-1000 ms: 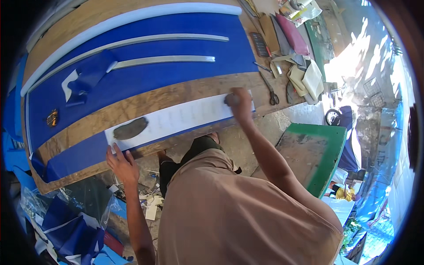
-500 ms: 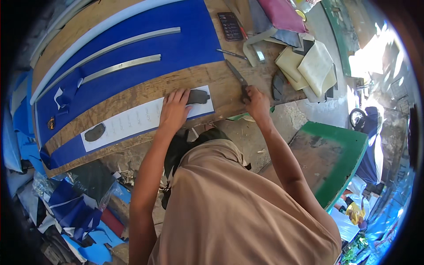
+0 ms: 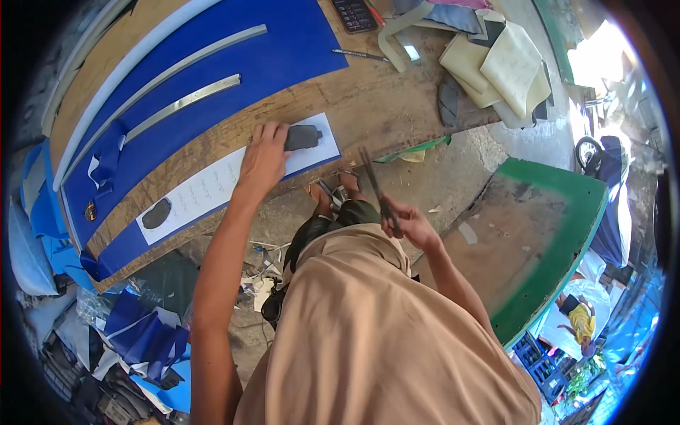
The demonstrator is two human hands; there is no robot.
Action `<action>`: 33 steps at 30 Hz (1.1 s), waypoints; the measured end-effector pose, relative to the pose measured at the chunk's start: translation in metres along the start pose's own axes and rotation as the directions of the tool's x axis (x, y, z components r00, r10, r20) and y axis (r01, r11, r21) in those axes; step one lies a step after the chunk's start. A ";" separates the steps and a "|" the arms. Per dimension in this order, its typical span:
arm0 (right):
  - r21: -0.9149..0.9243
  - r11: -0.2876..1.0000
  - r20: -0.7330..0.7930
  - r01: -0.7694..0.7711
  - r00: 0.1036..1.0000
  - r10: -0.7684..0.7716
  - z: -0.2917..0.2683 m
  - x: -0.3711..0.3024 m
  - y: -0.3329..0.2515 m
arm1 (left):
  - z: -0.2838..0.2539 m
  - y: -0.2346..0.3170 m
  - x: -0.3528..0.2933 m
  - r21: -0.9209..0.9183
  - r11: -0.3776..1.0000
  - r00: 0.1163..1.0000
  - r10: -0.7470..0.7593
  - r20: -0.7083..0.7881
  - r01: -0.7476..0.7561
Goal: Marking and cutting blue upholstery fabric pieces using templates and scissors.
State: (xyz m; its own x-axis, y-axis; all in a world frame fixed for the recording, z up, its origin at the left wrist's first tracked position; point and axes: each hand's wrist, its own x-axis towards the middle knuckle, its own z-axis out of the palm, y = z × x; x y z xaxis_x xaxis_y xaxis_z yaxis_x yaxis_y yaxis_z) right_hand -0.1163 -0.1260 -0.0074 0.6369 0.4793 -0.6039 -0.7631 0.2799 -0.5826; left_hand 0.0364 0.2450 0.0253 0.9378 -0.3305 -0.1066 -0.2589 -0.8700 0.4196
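Observation:
My left hand lies with its fingers flat on a white printed paper strip, touching the left end of a dark grey flat pad. A second dark grey pad rests near the strip's left end. Beneath the paper runs a blue sheet strip along the table's front edge. My right hand is closed around the handles of dark scissors. It holds them in the air in front of my body, off the table, blades pointing away from me.
A large blue sheet with two metal bars covers the back of the wooden table. A phone, a pen and cream material pieces lie right. A green-edged board stands right; another person is beyond.
My right hand has lifted the scissors off the table and drawn them toward my body. My left hand stays on the paper strip by the pad. The view has shifted.

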 end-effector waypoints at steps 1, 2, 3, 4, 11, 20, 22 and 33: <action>-0.041 0.999 0.014 0.001 1.000 0.000 0.003 -0.004 0.012 | -0.002 -0.002 -0.003 0.017 0.999 0.998 -0.038 0.047 0.037; -0.059 0.998 -0.006 0.001 1.000 -0.001 0.005 -0.005 0.022 | -0.004 -0.006 -0.005 0.028 0.998 0.998 -0.048 0.049 0.047; -0.077 0.997 -0.025 -0.005 1.000 0.003 0.009 -0.006 0.031 | -0.003 -0.010 -0.007 0.032 0.998 0.997 -0.058 0.044 0.057; -0.080 0.997 -0.034 -0.014 0.999 0.012 0.013 -0.008 0.041 | -0.002 -0.012 -0.009 0.034 0.997 0.996 -0.074 0.052 0.072; 0.118 0.991 -0.005 0.066 0.998 -0.066 0.031 0.018 0.064 | 0.005 -0.013 -0.011 0.044 0.998 0.999 -0.039 -0.009 0.039; 0.069 0.994 -0.136 0.089 0.988 -0.079 0.055 0.040 0.048 | 0.031 -0.004 0.026 -0.049 0.989 0.987 0.145 0.069 -0.142; 0.076 0.994 -0.188 0.078 0.980 -0.063 0.058 0.041 0.045 | 0.034 -0.006 0.026 -0.057 0.989 0.988 0.137 0.069 -0.133; -0.065 0.996 -0.206 0.064 0.976 -0.076 0.057 0.042 0.042 | 0.034 -0.009 0.025 -0.068 0.987 0.987 0.149 0.059 -0.145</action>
State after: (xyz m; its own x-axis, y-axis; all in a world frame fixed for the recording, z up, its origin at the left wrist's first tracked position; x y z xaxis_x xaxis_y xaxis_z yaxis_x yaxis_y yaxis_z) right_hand -0.1282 -0.0473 -0.0262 0.7021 0.2753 -0.6568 -0.7120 0.2555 -0.6540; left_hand 0.0545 0.2322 -0.0118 0.8732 -0.4778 -0.0959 -0.3760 -0.7858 0.4911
